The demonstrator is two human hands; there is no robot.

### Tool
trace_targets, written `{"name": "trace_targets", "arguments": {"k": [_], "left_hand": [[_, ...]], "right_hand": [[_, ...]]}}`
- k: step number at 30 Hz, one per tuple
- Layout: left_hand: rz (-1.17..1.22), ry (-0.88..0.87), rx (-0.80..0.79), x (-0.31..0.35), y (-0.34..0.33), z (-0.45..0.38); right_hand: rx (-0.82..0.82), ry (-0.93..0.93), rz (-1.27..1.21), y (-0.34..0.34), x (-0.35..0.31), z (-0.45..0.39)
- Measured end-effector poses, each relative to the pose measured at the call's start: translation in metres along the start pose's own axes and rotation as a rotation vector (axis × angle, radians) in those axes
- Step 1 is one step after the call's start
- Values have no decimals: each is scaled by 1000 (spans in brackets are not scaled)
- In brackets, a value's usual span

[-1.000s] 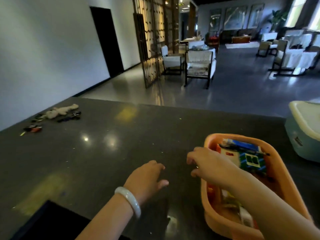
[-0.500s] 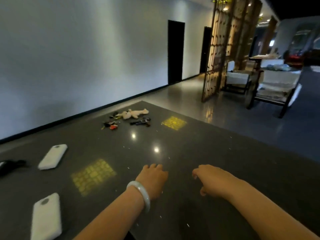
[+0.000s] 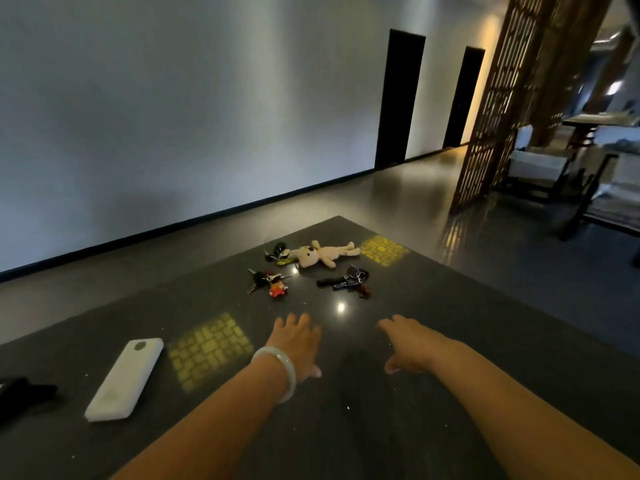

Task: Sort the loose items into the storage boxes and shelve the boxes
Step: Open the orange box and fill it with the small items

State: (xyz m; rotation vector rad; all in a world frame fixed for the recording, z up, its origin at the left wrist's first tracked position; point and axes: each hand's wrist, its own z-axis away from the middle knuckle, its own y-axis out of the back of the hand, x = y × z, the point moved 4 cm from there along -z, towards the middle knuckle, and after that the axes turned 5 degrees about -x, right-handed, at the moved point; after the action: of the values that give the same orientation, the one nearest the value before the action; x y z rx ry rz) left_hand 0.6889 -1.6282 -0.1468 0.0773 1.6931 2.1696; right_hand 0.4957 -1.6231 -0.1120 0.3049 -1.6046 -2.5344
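At the far left edge a dark black object (image 3: 24,393) is lying on the polished dark stone table (image 3: 450,393), too cut off to identify. Just to its right a flat white rectangular phone-like case (image 3: 125,378) is lying face down, slanting away from the camera. Beside that a patch of yellow lattice-patterned light (image 3: 210,350) is falling on the tabletop.

The left hand (image 3: 298,344), with a pale jade-coloured bangle (image 3: 280,370) sitting on its wrist, is reaching forward with fingers spread and relaxed, holding nothing. Beyond it, well apart, a bunch of keys with a small red figurine charm (image 3: 270,283) is lying on the table. Farther back, a cream plush bear keychain (image 3: 323,254) is lying stretched out, with a dark key fob and greenish tag (image 3: 280,252) touching its head. To the right of these a black and blue key bundle with metal rings (image 3: 348,281) is resting.

The right hand (image 3: 412,342) is also stretching forward, fingers loose and open, gripping nothing, near but short of the keys. No storage box is showing in this view. At the far right a carved wooden lattice screen (image 3: 498,109) is standing on the floor
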Motion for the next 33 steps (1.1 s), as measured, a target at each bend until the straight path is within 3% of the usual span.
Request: {"name": "trace_targets", "arguments": {"k": [7, 17, 23, 26, 28, 31, 33], "left_hand": [[189, 119, -149, -17, -78, -83], [360, 115, -146, -21, -117, -112], [363, 119, -162, -20, -117, -112], [362, 120, -156, -19, -116, -110], [362, 121, -144, -18, -116, -109], [360, 124, -132, -17, -116, -108], [358, 121, -126, -18, -116, -109]], "right_hand": [[-62, 11, 32, -27, 22, -98], [-31, 22, -36, -2, 30, -232], [-24, 58, -32, -25, 28, -227], [-94, 114, -20, -44, 25, -201], [-1, 128, -61, -42, 26, -191], [308, 148, -82, -14, 27, -197], [325, 93, -81, -2, 28, -217]]}}
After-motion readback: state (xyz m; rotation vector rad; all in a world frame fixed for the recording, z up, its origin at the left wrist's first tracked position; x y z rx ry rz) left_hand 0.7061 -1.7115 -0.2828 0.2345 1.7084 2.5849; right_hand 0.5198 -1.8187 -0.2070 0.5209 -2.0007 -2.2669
